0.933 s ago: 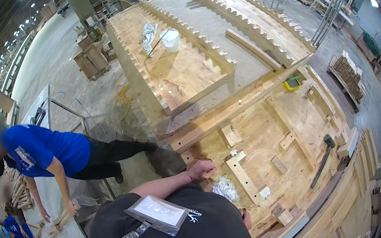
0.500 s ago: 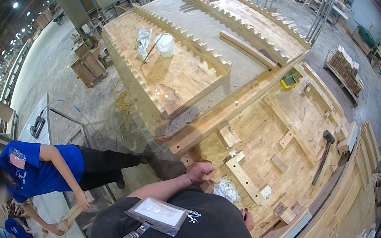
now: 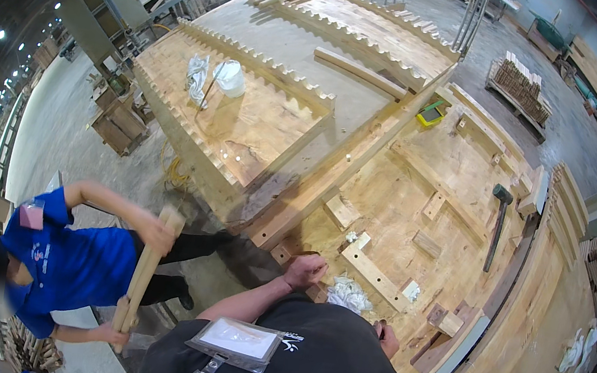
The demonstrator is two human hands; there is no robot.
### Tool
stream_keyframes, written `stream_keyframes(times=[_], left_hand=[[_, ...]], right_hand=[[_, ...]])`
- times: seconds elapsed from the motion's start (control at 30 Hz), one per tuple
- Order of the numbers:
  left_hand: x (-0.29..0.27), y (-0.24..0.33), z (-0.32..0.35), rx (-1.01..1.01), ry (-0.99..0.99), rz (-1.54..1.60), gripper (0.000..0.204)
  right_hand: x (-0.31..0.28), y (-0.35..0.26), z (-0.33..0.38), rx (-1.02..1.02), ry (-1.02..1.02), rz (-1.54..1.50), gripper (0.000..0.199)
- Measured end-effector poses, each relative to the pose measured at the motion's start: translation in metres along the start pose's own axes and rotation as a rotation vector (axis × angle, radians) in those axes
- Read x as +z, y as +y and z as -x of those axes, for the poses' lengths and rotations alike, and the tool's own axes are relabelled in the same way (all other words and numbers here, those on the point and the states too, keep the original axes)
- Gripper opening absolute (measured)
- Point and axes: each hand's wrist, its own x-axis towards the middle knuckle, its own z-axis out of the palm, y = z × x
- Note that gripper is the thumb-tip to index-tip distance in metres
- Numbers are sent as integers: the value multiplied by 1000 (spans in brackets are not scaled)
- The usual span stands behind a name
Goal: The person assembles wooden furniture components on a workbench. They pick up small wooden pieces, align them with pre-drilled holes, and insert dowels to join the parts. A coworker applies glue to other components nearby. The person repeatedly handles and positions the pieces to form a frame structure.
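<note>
My left hand (image 3: 305,271) is closed in a loose fist over the near edge of a wooden work table (image 3: 407,276). Whatever its fingers may hold is too small to make out. A crumpled white rag (image 3: 350,294) lies just right of it. Past the rag is a wooden bar with round holes (image 3: 376,276), with a small white wad (image 3: 411,290) at its end. My right hand (image 3: 388,340) shows only partly beyond my dark shirt. Its fingers are curled by a small dark thing that I cannot name.
A black-headed mallet (image 3: 497,228) lies on the table's right side, among wooden blocks (image 3: 341,212). Farther off are a yellow-green tray (image 3: 431,113) and a white bucket (image 3: 230,78). At left, a co-worker in blue (image 3: 82,256) holds a jointed wooden piece (image 3: 144,272).
My view has shifted slightly, so the table sits a little farther left. My hands stay nearly in place. The co-worker has lifted the wooden piece and moved it closer to me.
</note>
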Motion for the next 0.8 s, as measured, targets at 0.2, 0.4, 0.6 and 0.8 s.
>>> stream_keyframes(times=[0.2,0.4,0.6,0.8], left_hand=[[-1,2,-1,8,15,14,20],[-1,5,-1,-2,26,25,21],[-1,4,1,-9,6,5,20],[1,-1,1,26,5,-18,21]], right_hand=[[-3,-12,1,33,3,7,28],[0,-2,0,1,-2,32,29],[-5,-16,0,12,-6,1,31],[-2,-6,2,16,-4,42,30]])
